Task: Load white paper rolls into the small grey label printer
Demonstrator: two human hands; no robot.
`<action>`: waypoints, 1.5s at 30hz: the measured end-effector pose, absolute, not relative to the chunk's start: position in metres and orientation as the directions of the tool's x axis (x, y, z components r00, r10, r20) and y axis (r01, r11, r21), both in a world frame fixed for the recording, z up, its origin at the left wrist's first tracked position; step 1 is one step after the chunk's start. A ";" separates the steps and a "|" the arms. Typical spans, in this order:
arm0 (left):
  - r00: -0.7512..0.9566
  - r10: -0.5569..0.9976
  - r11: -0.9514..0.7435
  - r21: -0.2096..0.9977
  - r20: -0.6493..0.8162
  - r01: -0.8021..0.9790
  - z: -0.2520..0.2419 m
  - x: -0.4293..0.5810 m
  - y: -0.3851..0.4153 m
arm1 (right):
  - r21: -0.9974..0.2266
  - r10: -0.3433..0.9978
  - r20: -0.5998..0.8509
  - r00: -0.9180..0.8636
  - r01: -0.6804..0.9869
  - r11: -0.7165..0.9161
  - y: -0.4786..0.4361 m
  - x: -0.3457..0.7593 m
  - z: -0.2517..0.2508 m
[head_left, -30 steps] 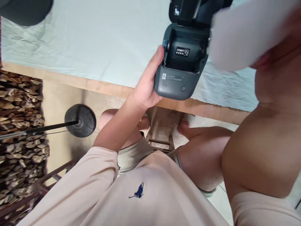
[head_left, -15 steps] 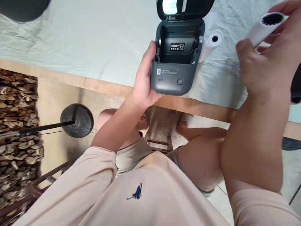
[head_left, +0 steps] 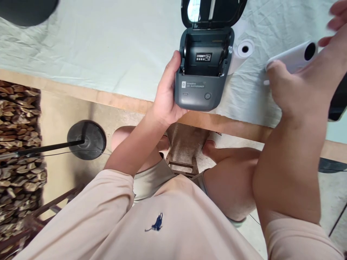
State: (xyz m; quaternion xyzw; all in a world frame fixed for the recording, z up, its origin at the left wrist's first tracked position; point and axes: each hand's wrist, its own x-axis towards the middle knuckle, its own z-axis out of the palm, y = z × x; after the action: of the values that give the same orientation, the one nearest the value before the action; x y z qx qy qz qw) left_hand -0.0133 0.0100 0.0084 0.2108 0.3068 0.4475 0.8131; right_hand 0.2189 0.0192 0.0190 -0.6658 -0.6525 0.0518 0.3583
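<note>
My left hand grips the left side of a dark grey label printer held over the table's front edge. Its lid stands open and the paper bay is empty, showing a small sticker inside. My right hand is at the right, fingers curled around a white paper roll with its hollow core facing me. A second white paper roll lies on the cloth just right of the printer.
A pale green cloth covers the wooden table. A dark object lies at the right edge by my right hand. Below are my knees, a wooden stool, a black round stand base and stacked firewood.
My right hand has come down from close to the camera toward the table, turning the white roll from blurred to clearly seen. The printer stays in my left hand, barely shifted.
</note>
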 end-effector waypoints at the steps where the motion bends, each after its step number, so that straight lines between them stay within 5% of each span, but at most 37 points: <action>1: 0.400 0.859 0.509 0.621 -0.319 -0.596 0.007 -0.014 0.010 | -0.484 0.872 0.480 0.098 0.858 0.171 0.016 0.213 0.021; 4: 0.364 0.864 0.502 0.633 -0.347 -0.589 0.004 -0.015 0.010 | -0.280 0.812 0.584 -0.013 0.935 0.217 0.009 0.191 0.026; 6: 0.344 0.867 0.498 0.636 -0.361 -0.589 0.002 -0.015 0.009 | -0.262 0.829 0.551 -0.098 0.922 0.284 0.012 0.178 0.025; 11: 0.291 0.863 0.502 0.640 -0.413 -0.581 -0.001 -0.017 0.009 | -0.489 0.965 0.262 -0.015 0.860 0.146 0.031 0.167 0.005; 16: 0.325 0.876 0.482 0.625 -0.356 -0.614 0.000 -0.017 0.009 | -0.625 0.945 0.327 0.011 0.753 0.207 0.048 0.169 -0.006; 18: 0.373 0.879 0.475 0.620 -0.298 -0.625 0.001 -0.016 0.008 | -0.778 0.930 0.359 0.077 0.574 0.253 0.051 0.170 -0.002; 20: 0.411 0.877 0.471 0.618 -0.250 -0.629 0.003 -0.015 0.008 | -0.951 0.954 0.243 0.178 0.237 0.198 0.052 0.171 0.007; 22: 0.428 0.873 0.471 0.623 -0.231 -0.625 0.006 -0.014 0.008 | -0.993 0.987 0.009 0.158 -0.118 0.028 0.052 0.174 0.017; 24: 0.428 0.874 0.469 0.635 -0.232 -0.613 0.011 -0.011 0.009 | -0.956 0.992 -0.128 -0.003 -0.265 -0.124 0.052 0.182 0.023; 29: 0.388 0.886 0.451 0.671 -0.255 -0.588 0.016 -0.008 0.009 | -0.977 0.945 -0.097 -0.313 -0.150 -0.150 0.063 0.209 0.011; 36: 0.351 0.871 0.492 0.621 -0.344 -0.610 0.010 -0.012 0.008 | -0.875 0.968 -0.246 -0.054 -0.418 -0.246 0.050 0.183 0.035; 40: 0.400 0.868 0.495 0.591 -0.296 -0.637 0.012 -0.011 0.008 | -0.887 0.946 -0.293 -0.142 -0.328 -0.324 0.042 0.171 0.055; 45: 0.344 0.878 0.478 0.619 -0.331 -0.623 0.004 -0.014 0.008 | -0.892 0.947 -0.316 0.062 -0.360 -0.274 0.054 0.173 0.040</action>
State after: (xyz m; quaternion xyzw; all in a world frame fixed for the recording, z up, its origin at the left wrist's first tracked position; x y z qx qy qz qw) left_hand -0.0137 0.0077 0.0044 0.1967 0.3247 0.4715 0.7959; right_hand 0.1730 0.0542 0.0401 -0.5031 -0.2915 0.6196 0.5273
